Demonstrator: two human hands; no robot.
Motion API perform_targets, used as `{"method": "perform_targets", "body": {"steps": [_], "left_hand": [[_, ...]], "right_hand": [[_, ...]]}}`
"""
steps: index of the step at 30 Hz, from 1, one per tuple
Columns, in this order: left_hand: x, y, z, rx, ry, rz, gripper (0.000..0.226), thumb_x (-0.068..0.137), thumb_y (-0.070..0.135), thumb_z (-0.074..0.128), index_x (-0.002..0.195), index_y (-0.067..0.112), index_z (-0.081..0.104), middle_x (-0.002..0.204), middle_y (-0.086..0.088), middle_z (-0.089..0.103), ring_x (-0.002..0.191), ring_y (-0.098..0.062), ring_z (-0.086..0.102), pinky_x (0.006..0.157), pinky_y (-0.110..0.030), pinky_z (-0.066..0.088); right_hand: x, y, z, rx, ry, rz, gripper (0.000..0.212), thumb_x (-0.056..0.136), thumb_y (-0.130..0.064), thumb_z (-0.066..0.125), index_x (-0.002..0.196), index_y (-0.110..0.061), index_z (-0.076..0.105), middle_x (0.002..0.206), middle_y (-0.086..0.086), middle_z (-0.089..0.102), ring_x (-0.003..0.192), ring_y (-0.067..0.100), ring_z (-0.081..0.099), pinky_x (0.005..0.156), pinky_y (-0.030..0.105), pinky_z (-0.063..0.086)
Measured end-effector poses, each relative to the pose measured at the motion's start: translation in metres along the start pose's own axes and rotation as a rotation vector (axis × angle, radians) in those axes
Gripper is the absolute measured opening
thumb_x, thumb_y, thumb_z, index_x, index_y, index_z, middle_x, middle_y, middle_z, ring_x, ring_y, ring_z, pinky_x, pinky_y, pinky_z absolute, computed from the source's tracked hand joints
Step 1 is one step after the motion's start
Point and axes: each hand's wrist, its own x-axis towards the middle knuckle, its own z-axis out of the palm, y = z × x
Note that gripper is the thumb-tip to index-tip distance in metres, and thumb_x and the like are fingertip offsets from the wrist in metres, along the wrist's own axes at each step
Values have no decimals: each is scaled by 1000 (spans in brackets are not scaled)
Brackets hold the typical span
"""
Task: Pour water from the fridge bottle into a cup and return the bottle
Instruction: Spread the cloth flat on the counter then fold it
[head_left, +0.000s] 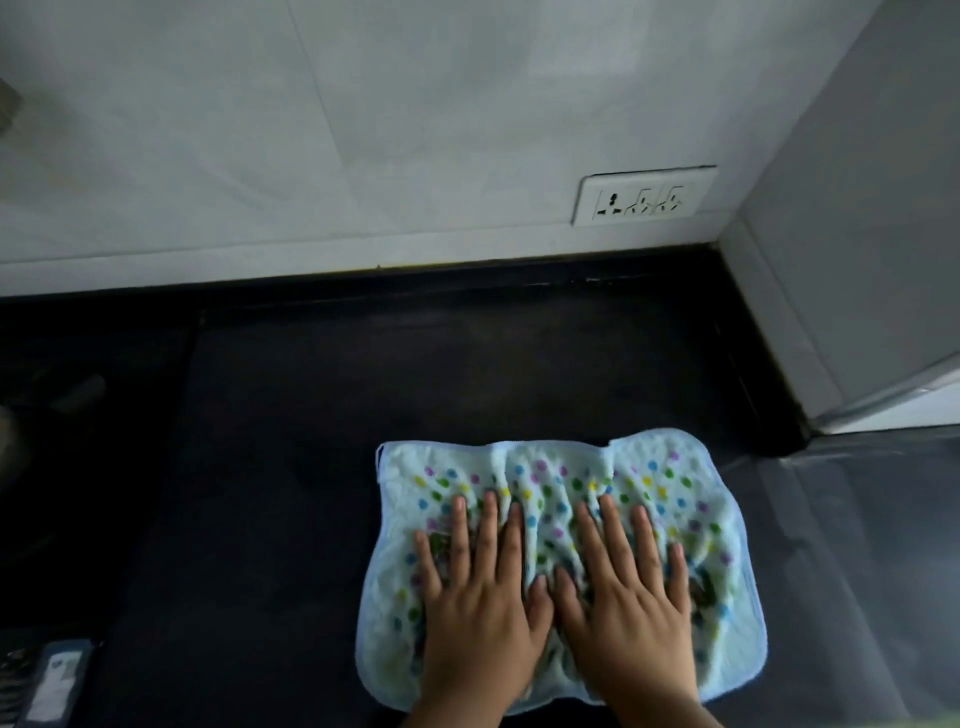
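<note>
A light blue towel (670, 483) with coloured dots lies on the dark countertop (415, 374), near the front right. My left hand (478, 608) and my right hand (628, 603) press flat on it side by side, fingers straight and spread. The cloth is bunched into folds between my hands. No bottle and no cup are in view.
A white tiled wall (363, 130) stands behind the counter, with a socket plate (644, 197) at the right. A grey fridge side (857, 218) rises at the far right corner. A small dark object with a label (52, 680) lies at the bottom left.
</note>
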Motion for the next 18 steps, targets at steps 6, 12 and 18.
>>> {"method": "perform_targets", "body": {"steps": [6,12,18], "left_hand": [[2,-3,1,-13,9,8,79,93,56,51,162,24,32,172,-2,25,159,-33,20,118,-71,24],[2,-7,-5,-75,-100,-7,65,101,50,35,161,26,36,170,6,29,159,-26,20,122,-64,21],[-3,-5,-34,-420,-93,-124,38,109,26,47,144,29,61,154,14,53,155,-17,33,128,-46,22]], "right_hand": [[1,-1,-2,-27,-6,-14,79,95,-70,30,162,-45,-4,172,-18,-7,160,15,-14,128,55,1],[0,-5,-21,-26,-137,-15,72,99,-70,8,158,-42,-23,165,-16,-33,151,15,-37,125,51,-16],[3,-21,-58,293,-260,50,48,109,-40,33,154,-33,46,169,-10,27,158,18,19,128,37,19]]}}
